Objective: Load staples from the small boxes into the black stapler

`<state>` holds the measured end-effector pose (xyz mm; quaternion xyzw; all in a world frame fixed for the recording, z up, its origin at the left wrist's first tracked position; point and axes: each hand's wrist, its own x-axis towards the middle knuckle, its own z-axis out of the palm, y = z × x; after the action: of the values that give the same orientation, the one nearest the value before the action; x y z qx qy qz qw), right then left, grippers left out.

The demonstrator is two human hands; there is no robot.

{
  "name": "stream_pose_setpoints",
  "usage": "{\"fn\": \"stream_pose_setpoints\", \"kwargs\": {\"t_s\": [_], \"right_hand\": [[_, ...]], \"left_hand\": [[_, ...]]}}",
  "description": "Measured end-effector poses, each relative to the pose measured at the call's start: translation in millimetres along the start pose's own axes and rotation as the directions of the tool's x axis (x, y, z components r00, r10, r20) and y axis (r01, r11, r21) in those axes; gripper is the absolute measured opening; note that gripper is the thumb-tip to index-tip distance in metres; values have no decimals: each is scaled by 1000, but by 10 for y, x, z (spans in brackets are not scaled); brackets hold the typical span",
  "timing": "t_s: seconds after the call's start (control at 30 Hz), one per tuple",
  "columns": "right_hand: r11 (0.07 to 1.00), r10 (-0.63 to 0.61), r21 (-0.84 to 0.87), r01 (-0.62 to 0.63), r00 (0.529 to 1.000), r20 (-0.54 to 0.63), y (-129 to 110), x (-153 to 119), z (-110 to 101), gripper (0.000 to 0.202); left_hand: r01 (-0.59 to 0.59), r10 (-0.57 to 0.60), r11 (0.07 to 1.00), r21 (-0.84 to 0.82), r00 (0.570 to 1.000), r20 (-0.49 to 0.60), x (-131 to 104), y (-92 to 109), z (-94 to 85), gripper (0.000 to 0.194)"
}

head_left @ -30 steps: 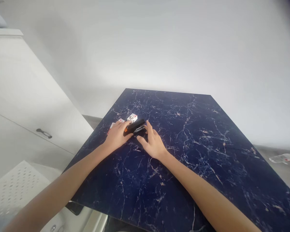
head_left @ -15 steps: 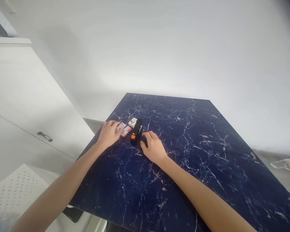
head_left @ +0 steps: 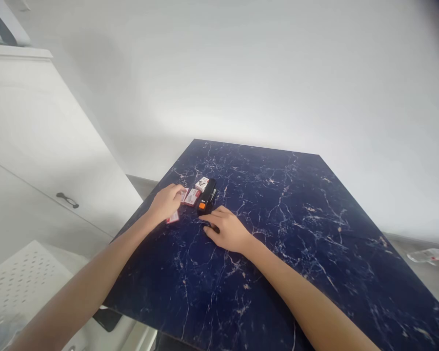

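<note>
A black stapler-like tool (head_left: 207, 196) with an orange patch lies on the dark blue marbled table (head_left: 278, 204). Touching its left side are a red-and-white box (head_left: 192, 197) and, behind that, a white box (head_left: 202, 184). My left hand (head_left: 165, 202) has its fingers on another red-and-white box (head_left: 184, 195), partly hidden by them. Below that hand lies one more small red-and-white box (head_left: 173, 217). My right hand (head_left: 227, 228) rests just in front of the black tool, thumb and forefinger apart, with nothing visible between them.
On the left stands a white cabinet (head_left: 40, 126) with a dark handle. A white perforated surface (head_left: 18, 282) is at the lower left, near a dark flat object (head_left: 108, 319). Beyond the table's right edge lies a clear plastic item (head_left: 429, 255).
My right hand has moved left and toward me, its fingers opening away from a dark object. My left hand has shifted slightly; a red-and-white box now shows below it.
</note>
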<state>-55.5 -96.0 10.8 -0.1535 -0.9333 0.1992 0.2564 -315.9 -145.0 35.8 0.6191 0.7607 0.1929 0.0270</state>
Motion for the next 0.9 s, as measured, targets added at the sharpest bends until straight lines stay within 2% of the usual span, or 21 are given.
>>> {"fn": "stream_pose_setpoints", "kwargs": {"t_s": [0.07,0.13,0.3,0.4,0.5,0.67,0.77,0.83,0.9], "right_hand": [[999,-13,42,12,1000,17,0,6,-14,35],[998,-5,60,4,1000,9,15,9,-3,40],[992,67,110,-68,998,9,64,0,53,66],[992,65,112,-65,998,0,71,-3,58,51],[996,38,77,-37,999,-15,61,-3,51,40],[999,25,20,-25,1000,10,10,-11,34,37],[999,44,-3,-44,999,6,-32,-17,35,53],[996,86,-8,-87,995,-54,-36,-15,46,69],[981,193,23,-192,970,-150,-1,-6,54,78]], "left_hand": [[-5,2,995,101,999,33,-13,12,-14,39],[-28,25,988,153,999,21,-14,-2,-22,40],[-87,87,996,-1,995,46,10,-86,-45,37],[-165,168,985,-41,982,84,16,-117,-44,50],[-166,168,985,-40,985,43,15,-121,-13,42],[-155,157,987,40,986,-57,10,-94,49,36],[-131,142,985,111,985,-96,3,-71,22,35],[-104,118,986,126,987,-110,-12,-33,-24,31],[-103,118,988,111,983,-137,-42,43,-68,29]]}}
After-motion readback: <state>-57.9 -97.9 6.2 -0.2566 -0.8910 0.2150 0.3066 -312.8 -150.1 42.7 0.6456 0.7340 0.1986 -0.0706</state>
